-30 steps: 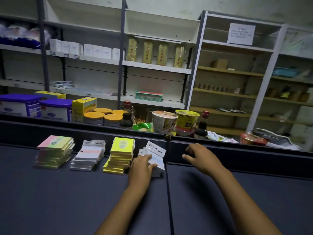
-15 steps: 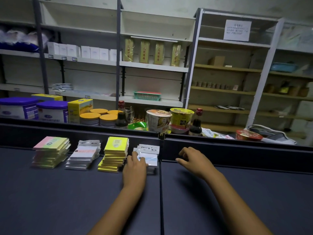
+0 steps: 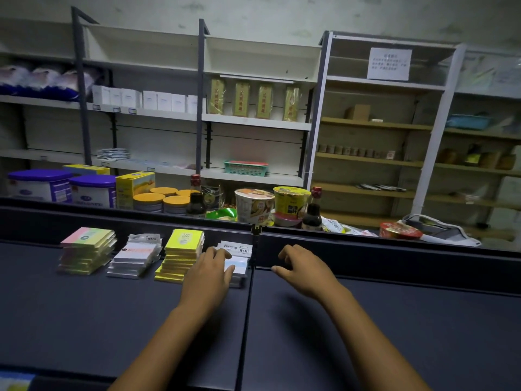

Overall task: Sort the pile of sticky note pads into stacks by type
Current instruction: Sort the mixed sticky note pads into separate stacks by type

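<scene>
- Groceries crowd the ledge behind the dark counter (image 3: pixel 84 320): two purple-lidded tubs (image 3: pixel 64 187), a yellow box (image 3: pixel 134 187), orange-lidded tins (image 3: pixel 162 200), two soy sauce bottles (image 3: pixel 196 200), instant noodle cups (image 3: pixel 253 204) and a red-lidded bowl (image 3: pixel 400 230).
- Shelving (image 3: pixel 253 122) behind the counter carries white boxes, gold packets and a green basket (image 3: pixel 245 167); a paper notice (image 3: pixel 389 63) hangs on the unit to the right.
- Counter's raised back rail runs directly behind the pads, and a seam splits the counter just right of the white stack (image 3: pixel 239 256).
- Compared with a second ago, the top white pads, then tilted and fanned, now lie flatter under the left hand (image 3: pixel 210 275); the right hand (image 3: pixel 303 270) has barely shifted.
- Four stacks line the counter's far edge, left to right: pastel pink-and-green pads (image 3: pixel 87 249), white packaged pads (image 3: pixel 135 258), bright yellow pads (image 3: pixel 181 253) and the white stack.
- Left hand lies on the white stack, fingers spread and pressing its top pad.
- Right hand hovers just right of the seam, fingers loosely curled, holding nothing.
</scene>
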A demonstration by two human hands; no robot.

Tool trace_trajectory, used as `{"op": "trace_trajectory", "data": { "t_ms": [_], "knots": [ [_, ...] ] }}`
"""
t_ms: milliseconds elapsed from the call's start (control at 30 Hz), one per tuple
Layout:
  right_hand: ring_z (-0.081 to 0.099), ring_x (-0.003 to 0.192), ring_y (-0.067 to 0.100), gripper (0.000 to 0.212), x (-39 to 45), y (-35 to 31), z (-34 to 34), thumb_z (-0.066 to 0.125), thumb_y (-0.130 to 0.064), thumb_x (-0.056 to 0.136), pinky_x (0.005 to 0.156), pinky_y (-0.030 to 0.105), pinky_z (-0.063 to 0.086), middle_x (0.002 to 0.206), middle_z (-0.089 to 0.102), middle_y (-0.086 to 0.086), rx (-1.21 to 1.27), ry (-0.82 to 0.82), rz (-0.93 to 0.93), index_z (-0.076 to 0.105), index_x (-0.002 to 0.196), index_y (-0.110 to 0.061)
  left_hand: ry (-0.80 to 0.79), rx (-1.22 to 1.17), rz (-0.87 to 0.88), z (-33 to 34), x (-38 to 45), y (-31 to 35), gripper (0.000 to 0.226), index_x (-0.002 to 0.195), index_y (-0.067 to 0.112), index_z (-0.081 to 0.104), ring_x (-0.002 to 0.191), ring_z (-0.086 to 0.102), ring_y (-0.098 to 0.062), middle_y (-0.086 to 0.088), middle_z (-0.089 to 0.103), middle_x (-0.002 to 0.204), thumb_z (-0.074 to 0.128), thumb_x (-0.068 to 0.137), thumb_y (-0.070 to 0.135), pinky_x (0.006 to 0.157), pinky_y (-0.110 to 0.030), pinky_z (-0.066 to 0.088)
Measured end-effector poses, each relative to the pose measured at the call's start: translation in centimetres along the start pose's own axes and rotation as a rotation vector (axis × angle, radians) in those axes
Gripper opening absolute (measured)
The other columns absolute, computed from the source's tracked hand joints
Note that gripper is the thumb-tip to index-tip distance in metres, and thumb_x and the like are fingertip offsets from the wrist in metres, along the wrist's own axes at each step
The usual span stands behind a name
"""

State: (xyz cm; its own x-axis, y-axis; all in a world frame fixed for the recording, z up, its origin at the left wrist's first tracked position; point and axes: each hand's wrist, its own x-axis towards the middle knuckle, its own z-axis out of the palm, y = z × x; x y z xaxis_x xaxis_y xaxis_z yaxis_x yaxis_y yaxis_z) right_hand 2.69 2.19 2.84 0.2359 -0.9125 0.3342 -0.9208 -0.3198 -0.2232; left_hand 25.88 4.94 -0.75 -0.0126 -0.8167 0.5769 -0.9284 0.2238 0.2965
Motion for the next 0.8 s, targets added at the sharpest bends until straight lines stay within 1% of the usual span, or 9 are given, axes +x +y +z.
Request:
{"op": "trace_trajectory", "data": {
  "t_ms": [100, 167, 267, 367, 400, 467, 533, 633, 800],
  "knots": [
    [0.055, 0.106, 0.014, 0.044, -0.9, -1.6, -0.3, 0.059, -0.054, 0.090, 0.087, 0.034, 0.051, 0.119, 0.056, -0.006, 0.001, -0.018, -0.028, 0.054, 0.123, -0.025, -0.060, -0.002, 0.015, -2.2, -0.8, -0.4, 0.020, 0.112, 0.026, 0.058, 0.107, 0.056, -0.014, 0.007, 0.057, 0.112, 0.051, 0.098, 0.038, 0.077, -0.030, 0.050],
    [0.054, 0.108, 0.014, 0.046, -1.9, -2.9, -0.5, 0.060, -0.055, 0.089, 0.089, 0.035, 0.051, 0.121, 0.056, -0.005, 0.004, -0.020, -0.039, 0.054, 0.124, -0.025, -0.084, 0.011, 0.008, -3.8, -1.6, -0.7, 0.015, 0.104, 0.028, 0.059, 0.102, 0.058, -0.014, 0.008, 0.060, 0.106, 0.052, 0.096, 0.039, 0.075, -0.031, 0.050],
    [0.054, 0.106, 0.014, 0.048, -3.3, -4.9, -1.1, 0.060, -0.057, 0.088, 0.088, 0.035, 0.052, 0.120, 0.056, -0.005, -0.009, -0.012, -0.050, 0.054, 0.123, -0.025, -0.075, -0.011, 0.001, -5.8, -2.7, -1.5, 0.011, 0.099, 0.029, 0.060, 0.095, 0.060, -0.011, 0.011, 0.063, 0.102, 0.054, 0.094, 0.037, 0.078, -0.033, 0.052],
    [0.054, 0.104, 0.016, 0.047, -4.4, -7.2, -2.2, 0.060, -0.058, 0.088, 0.088, 0.038, 0.053, 0.118, 0.056, -0.003, -0.042, 0.010, -0.054, 0.053, 0.119, -0.024, -0.040, -0.034, 0.010, -8.1, -3.9, -2.6, 0.007, 0.096, 0.031, 0.058, 0.093, 0.060, -0.009, 0.014, 0.063, 0.101, 0.054, 0.094, 0.036, 0.080, -0.032, 0.050],
    [0.055, 0.104, 0.016, 0.046, -4.7, -8.2, -2.5, 0.060, -0.057, 0.088, 0.087, 0.039, 0.053, 0.117, 0.056, -0.003, -0.049, 0.022, -0.057, 0.053, 0.119, -0.023, -0.030, -0.033, 0.015, -8.9, -4.4, -3.0, 0.005, 0.095, 0.032, 0.057, 0.093, 0.060, -0.009, 0.014, 0.063, 0.101, 0.054, 0.094, 0.036, 0.078, -0.031, 0.049],
    [0.054, 0.104, 0.015, 0.046, -5.5, -10.2, -3.1, 0.060, -0.056, 0.088, 0.086, 0.038, 0.053, 0.118, 0.055, -0.004, -0.049, 0.040, -0.065, 0.053, 0.120, -0.024, -0.031, -0.019, 0.014, -10.6, -5.4, -4.1, 0.005, 0.095, 0.033, 0.056, 0.090, 0.057, -0.008, 0.015, 0.062, 0.100, 0.054, 0.094, 0.037, 0.069, -0.028, 0.045],
    [0.054, 0.105, 0.014, 0.048, -6.3, -12.7, -3.4, 0.059, -0.056, 0.089, 0.085, 0.036, 0.053, 0.120, 0.054, -0.004, -0.044, 0.047, -0.071, 0.052, 0.124, -0.024, -0.052, -0.003, 0.007, -12.5, -6.7, -5.7, 0.007, 0.097, 0.033, 0.055, 0.089, 0.057, -0.008, 0.013, 0.060, 0.101, 0.053, 0.095, 0.038, 0.066, -0.027, 0.045],
    [0.054, 0.109, 0.015, 0.052, -7.9, -16.6, -3.3, 0.059, -0.056, 0.089, 0.087, 0.036, 0.052, 0.125, 0.053, -0.004, -0.027, 0.051, -0.060, 0.050, 0.128, -0.024, -0.068, 0.019, 0.003, -15.3, -8.8, -8.5, 0.010, 0.102, 0.032, 0.055, 0.091, 0.058, -0.008, 0.013, 0.059, 0.103, 0.051, 0.096, 0.039, 0.072, -0.029, 0.051],
    [0.053, 0.115, 0.019, 0.055, -10.8, -22.9, -2.3, 0.059, -0.057, 0.089, 0.092, 0.038, 0.051, 0.130, 0.053, 0.000, -0.001, 0.036, -0.060, 0.050, 0.130, -0.021, -0.098, 0.038, 0.001, -20.0, -12.1, -13.3, 0.014, 0.106, 0.031, 0.054, 0.097, 0.057, -0.011, 0.011, 0.058, 0.109, 0.050, 0.098, 0.041, 0.078, -0.031, 0.052]
  ]
}}
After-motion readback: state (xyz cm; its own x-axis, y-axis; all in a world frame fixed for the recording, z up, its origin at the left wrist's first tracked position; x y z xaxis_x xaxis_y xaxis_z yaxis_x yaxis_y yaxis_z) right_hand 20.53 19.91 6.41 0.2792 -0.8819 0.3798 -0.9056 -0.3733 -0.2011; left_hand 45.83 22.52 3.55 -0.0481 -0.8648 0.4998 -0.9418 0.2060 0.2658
